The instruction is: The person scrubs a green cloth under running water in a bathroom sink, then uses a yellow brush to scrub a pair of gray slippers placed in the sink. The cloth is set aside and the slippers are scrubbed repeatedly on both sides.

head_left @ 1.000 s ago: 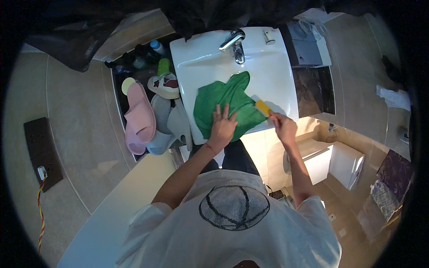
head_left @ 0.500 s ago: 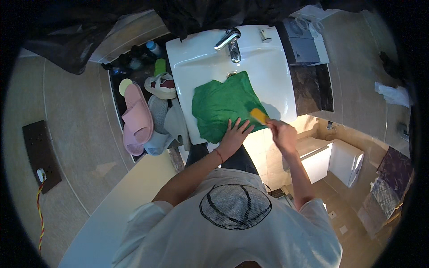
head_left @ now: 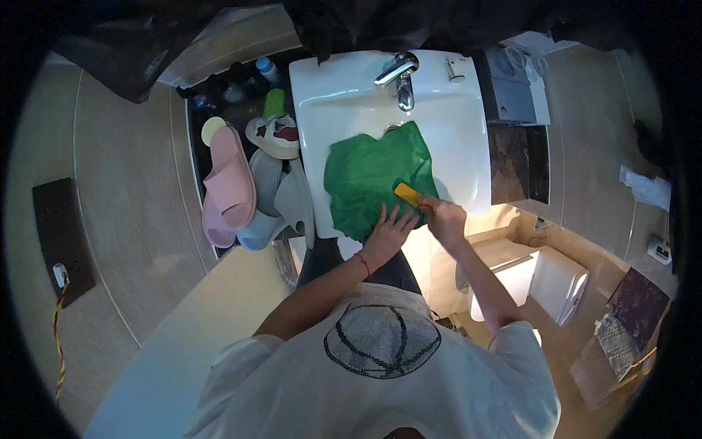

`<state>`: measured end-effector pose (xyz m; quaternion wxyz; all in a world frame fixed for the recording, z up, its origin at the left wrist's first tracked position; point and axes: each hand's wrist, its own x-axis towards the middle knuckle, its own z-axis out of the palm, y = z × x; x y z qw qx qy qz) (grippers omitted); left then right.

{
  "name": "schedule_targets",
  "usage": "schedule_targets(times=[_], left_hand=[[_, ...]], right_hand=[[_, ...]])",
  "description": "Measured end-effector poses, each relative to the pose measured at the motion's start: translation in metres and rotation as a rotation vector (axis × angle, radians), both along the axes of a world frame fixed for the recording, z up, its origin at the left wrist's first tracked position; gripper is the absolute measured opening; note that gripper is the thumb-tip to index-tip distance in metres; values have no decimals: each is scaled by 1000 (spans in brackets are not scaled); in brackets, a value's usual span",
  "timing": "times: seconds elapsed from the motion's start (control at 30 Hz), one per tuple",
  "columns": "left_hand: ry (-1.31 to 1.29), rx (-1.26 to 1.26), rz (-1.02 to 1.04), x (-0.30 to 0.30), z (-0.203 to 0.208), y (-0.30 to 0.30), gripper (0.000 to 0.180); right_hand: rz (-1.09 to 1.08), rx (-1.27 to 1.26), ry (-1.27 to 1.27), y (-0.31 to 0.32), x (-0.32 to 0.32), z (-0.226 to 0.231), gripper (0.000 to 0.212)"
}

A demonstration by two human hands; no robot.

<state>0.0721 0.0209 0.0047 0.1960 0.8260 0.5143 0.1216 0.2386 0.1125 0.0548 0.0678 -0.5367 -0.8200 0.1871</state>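
A damp-looking green cloth (head_left: 365, 175) lies spread over the basin of a white sink (head_left: 314, 95), its near edge reaching the rim. My left hand (head_left: 390, 236) rests flat on the cloth's near edge, fingers spread. Beside it, my right hand (head_left: 444, 219) grips a yellow brush (head_left: 406, 194) by its near end. The brush's head lies against the cloth, just beyond my left fingertips; its underside is hidden. A chrome faucet (head_left: 402, 77) stands at the far side of the sink.
Left of the sink, pink slippers (head_left: 229, 186), grey slippers (head_left: 268, 183) and a white-and-red shoe (head_left: 274, 137) crowd a dark counter. A blue-capped bottle (head_left: 266, 68) stands behind. At right are a grey box (head_left: 510, 91) and a white toilet (head_left: 552, 282) lower down.
My right hand has drawn the brush left across the cloth, closer to my left hand. The left hand stays on the cloth's near edge. The whole view has shifted slightly.
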Motion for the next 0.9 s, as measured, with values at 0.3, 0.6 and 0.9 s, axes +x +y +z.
schedule_targets(times=[0.3, 0.6, 0.9], left_hand=[[-30, -1, -16, -1, -2, -4, 51], [21, -22, -24, 4, -6, -2, 50], [0, -9, 12, 5, -11, -6, 50]], right_hand=[[-113, 121, -169, 85, -16, -47, 17], [-141, 51, -229, 90, -15, -57, 17], [6, -142, -270, 34, -5, -14, 15]])
